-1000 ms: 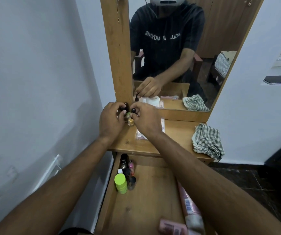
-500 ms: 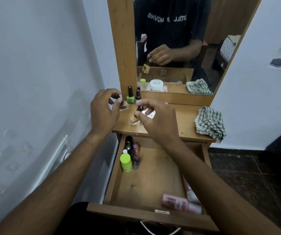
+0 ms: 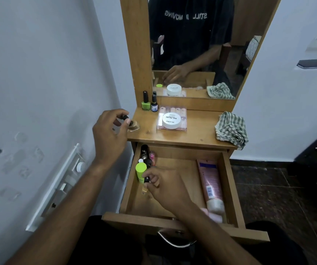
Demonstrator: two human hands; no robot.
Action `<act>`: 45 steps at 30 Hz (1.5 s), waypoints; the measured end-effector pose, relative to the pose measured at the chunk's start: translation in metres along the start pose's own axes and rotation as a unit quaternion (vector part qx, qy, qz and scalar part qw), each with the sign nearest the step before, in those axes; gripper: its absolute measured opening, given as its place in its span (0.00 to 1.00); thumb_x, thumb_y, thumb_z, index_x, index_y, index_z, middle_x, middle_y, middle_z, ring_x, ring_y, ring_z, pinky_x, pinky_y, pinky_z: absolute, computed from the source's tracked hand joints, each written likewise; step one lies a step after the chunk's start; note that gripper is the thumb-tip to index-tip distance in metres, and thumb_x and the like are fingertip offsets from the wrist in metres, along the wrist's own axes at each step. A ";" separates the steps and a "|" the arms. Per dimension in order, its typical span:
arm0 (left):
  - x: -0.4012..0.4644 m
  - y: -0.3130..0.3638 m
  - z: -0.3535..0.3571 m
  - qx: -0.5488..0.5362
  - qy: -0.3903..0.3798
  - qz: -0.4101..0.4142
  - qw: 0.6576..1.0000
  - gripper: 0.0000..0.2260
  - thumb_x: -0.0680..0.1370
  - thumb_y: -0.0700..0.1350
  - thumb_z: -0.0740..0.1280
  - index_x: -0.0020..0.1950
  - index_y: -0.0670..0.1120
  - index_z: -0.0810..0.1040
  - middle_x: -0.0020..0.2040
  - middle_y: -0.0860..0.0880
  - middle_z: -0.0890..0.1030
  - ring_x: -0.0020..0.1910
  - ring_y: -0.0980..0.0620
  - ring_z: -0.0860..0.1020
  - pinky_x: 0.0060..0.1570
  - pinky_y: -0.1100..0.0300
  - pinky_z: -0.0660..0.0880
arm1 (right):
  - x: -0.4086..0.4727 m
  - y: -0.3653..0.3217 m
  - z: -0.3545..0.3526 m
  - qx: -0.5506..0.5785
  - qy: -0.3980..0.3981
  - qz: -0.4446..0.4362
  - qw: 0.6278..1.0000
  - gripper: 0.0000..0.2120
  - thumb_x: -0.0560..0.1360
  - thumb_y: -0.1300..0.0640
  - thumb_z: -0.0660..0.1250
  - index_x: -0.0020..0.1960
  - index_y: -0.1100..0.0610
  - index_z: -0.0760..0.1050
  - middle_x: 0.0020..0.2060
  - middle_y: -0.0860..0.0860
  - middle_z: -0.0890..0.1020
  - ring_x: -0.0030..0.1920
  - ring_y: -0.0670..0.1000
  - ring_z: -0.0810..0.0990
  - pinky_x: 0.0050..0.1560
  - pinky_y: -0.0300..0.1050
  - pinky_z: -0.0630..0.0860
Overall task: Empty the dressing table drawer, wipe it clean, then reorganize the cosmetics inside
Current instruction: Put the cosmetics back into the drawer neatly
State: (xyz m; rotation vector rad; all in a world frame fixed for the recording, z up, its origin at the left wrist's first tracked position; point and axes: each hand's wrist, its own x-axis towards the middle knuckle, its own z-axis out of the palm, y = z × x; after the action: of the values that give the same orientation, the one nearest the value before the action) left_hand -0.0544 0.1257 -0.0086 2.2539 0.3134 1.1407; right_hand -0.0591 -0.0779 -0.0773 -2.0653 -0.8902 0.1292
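Drawer (image 3: 228, 188) open; hands (image 3: 165, 185) pinching bottles.

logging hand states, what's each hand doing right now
Left hand: pinches a small clear black-capped bottle at the tabletop edge.
Right hand: pinches a small black-capped bottle inside the drawer.

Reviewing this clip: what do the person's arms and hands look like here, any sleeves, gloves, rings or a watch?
Both forearms are bare from the frame edge to the wrist; no sleeve reaches them. The left hand and right hand are ungloved, with no ring, watch or bracelet visible. The mirror shows a dark short-sleeved T-shirt with white lettering.
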 end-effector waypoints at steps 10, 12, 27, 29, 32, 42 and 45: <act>-0.071 0.020 -0.037 0.006 0.001 0.015 1.000 0.07 0.77 0.42 0.73 0.55 0.48 0.82 0.49 0.57 0.79 0.46 0.61 0.77 0.46 0.76 0.68 | 0.011 -0.006 0.018 -0.057 -0.074 -0.019 0.995 0.12 0.76 0.64 0.70 0.58 0.53 0.84 0.51 0.52 0.86 0.52 0.50 0.83 0.53 0.46 0.79; -0.084 0.019 -0.042 0.002 0.000 0.009 1.000 0.07 0.77 0.42 0.73 0.54 0.48 0.82 0.49 0.56 0.80 0.46 0.61 0.77 0.45 0.75 0.68 | 0.013 -0.008 0.020 -0.082 -0.086 -0.031 0.992 0.10 0.76 0.64 0.70 0.56 0.54 0.84 0.49 0.52 0.85 0.51 0.51 0.81 0.53 0.48 0.78; -0.126 0.021 -0.049 -0.012 -0.048 -0.029 0.998 0.07 0.75 0.49 0.73 0.52 0.55 0.82 0.47 0.62 0.79 0.47 0.59 0.78 0.43 0.69 0.69 | 0.002 0.010 0.018 -0.022 0.032 0.051 0.998 0.17 0.73 0.69 0.71 0.53 0.49 0.84 0.48 0.46 0.85 0.47 0.41 0.81 0.49 0.35 0.79; -0.128 0.020 -0.044 -0.009 -0.070 -0.025 0.997 0.07 0.74 0.48 0.76 0.51 0.54 0.83 0.45 0.63 0.79 0.47 0.60 0.78 0.45 0.71 0.68 | 0.001 0.011 0.016 -0.008 0.054 0.083 0.995 0.17 0.73 0.69 0.70 0.52 0.48 0.84 0.47 0.45 0.84 0.46 0.41 0.81 0.49 0.37 0.80; -0.131 0.021 -0.035 0.011 -0.102 -0.025 0.994 0.09 0.71 0.46 0.79 0.49 0.53 0.84 0.42 0.62 0.80 0.46 0.60 0.77 0.46 0.73 0.67 | 0.001 0.014 0.012 0.001 0.089 0.103 0.991 0.16 0.72 0.67 0.71 0.52 0.48 0.84 0.46 0.44 0.84 0.45 0.41 0.81 0.49 0.39 0.80; -0.132 0.017 -0.014 0.127 -0.176 0.009 0.976 0.10 0.67 0.46 0.82 0.45 0.51 0.84 0.42 0.55 0.83 0.44 0.50 0.78 0.45 0.48 0.74 | 0.002 0.020 0.007 0.006 0.117 0.145 0.982 0.11 0.73 0.59 0.74 0.51 0.45 0.83 0.44 0.39 0.84 0.42 0.39 0.81 0.44 0.39 0.80; -0.129 0.013 -0.010 0.184 -0.201 0.024 0.962 0.10 0.67 0.52 0.81 0.43 0.55 0.82 0.40 0.58 0.81 0.43 0.54 0.76 0.43 0.56 0.67 | 0.000 0.022 0.007 0.009 0.111 0.143 0.983 0.11 0.72 0.59 0.74 0.51 0.45 0.83 0.44 0.39 0.84 0.42 0.39 0.80 0.43 0.37 0.79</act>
State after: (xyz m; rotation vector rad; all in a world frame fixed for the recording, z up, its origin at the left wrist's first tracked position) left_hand -0.1409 0.0613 -0.0807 2.7645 0.3256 0.6564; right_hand -0.0493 -0.0814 -0.0978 -2.1310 -0.4535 0.0597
